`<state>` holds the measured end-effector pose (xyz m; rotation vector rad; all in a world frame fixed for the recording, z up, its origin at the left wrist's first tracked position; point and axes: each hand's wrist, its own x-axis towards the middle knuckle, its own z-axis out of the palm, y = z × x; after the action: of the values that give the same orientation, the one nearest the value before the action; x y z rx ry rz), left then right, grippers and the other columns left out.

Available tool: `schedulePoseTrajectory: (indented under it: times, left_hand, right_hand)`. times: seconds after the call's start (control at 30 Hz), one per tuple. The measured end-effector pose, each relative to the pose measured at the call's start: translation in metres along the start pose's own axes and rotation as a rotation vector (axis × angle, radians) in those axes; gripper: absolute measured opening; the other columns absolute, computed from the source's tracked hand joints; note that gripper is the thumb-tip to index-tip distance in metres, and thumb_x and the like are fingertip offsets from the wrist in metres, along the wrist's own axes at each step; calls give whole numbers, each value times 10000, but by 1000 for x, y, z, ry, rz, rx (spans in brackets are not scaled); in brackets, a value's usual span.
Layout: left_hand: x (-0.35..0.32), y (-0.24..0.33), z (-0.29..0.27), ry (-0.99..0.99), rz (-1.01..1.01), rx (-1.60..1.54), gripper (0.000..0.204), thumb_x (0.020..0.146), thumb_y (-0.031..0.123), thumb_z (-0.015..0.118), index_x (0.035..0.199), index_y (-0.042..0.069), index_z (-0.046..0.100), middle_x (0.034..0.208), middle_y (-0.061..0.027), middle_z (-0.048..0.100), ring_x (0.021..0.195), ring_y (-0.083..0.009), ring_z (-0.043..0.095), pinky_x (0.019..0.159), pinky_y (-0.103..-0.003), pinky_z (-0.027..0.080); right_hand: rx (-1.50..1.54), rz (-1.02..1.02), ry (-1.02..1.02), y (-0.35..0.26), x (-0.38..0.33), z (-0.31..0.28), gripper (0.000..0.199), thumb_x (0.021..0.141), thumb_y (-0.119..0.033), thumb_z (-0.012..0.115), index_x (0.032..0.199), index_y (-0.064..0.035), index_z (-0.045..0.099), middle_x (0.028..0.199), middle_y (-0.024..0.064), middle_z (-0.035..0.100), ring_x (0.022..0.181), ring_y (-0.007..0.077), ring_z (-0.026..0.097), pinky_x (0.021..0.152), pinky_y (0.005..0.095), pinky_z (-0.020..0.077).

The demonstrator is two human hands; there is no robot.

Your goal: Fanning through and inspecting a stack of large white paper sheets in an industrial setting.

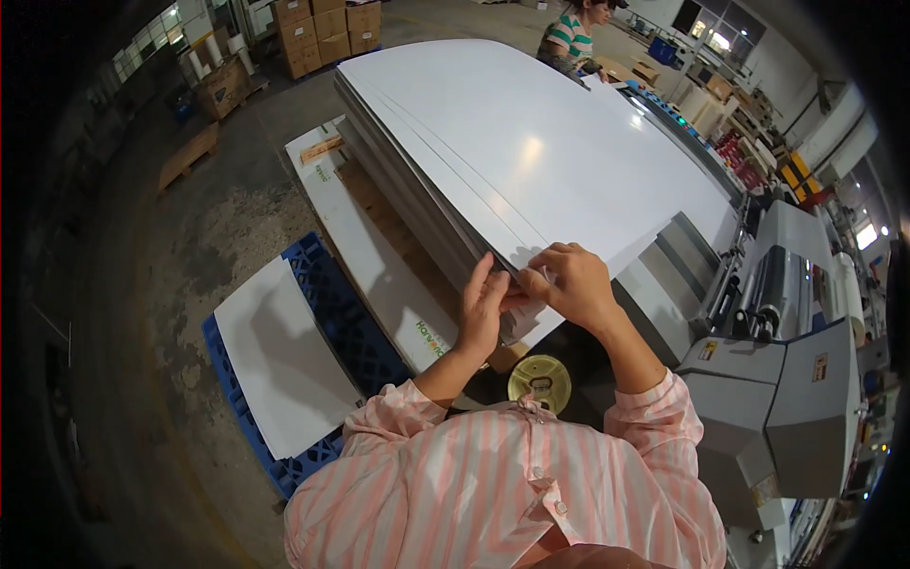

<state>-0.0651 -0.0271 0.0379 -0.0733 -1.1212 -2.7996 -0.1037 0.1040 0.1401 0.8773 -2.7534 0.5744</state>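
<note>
The stack of large white sheets (531, 152) runs straight ahead of the hands, long axis stretching away toward the far end, near corner right at the fingertips. Right hand (569, 284) sits on top of that corner, fingers curled and pinching the edge of the top sheets; left hand (485, 313) is pressed flat and upright against the stack's side, just touching the right. Both meet at that corner. The sheets look smooth, glossy, thin and springy. Right of the hands stands a grey machine with rollers (768, 313); down left, a blue plastic pallet (332, 322) carrying a loose white sheet (280, 356); below the wrists, a yellow tape roll (539, 381).
</note>
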Motion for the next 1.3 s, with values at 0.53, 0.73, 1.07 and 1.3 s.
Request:
schedulePoseTrajectory:
  times: [0.53, 0.73, 1.07, 1.3]
  left_hand:
    - [-2, 8, 24, 152, 143, 372, 478, 880, 157, 566, 1237, 8, 285, 790, -37, 524, 679, -93, 529, 565, -231, 503]
    - [-5, 6, 19, 84, 112, 642, 248, 893, 172, 528, 740, -19, 563, 645, 0, 510, 603, -67, 502, 540, -240, 438]
    - [-11, 4, 14, 105, 31, 459, 205, 882, 183, 543, 821, -7, 591, 718, 27, 490, 735, -77, 503, 712, -243, 437]
    - [-11, -2, 10, -25, 97, 577, 154, 847, 139, 577, 787, 3, 537, 720, 29, 466, 684, -31, 446, 557, -212, 349]
  right_hand:
    - [-7, -339, 351, 31, -2, -9, 226, 723, -118, 653, 947, -107, 626, 855, 27, 625, 738, 207, 576, 610, 313, 480]
    - [18, -437, 467, 34, -12, 3, 274, 691, -87, 671, 958, -68, 614, 955, 59, 614, 830, 248, 560, 681, 337, 469]
    - [1107, 342, 334, 46, 26, -29, 468, 899, -397, 519, 1073, 32, 590, 889, 36, 603, 868, 138, 538, 781, 268, 420]
    - [396, -268, 403, 35, 8, -17, 252, 847, -131, 565, 1085, -61, 611, 999, 109, 622, 880, 235, 556, 773, 327, 453]
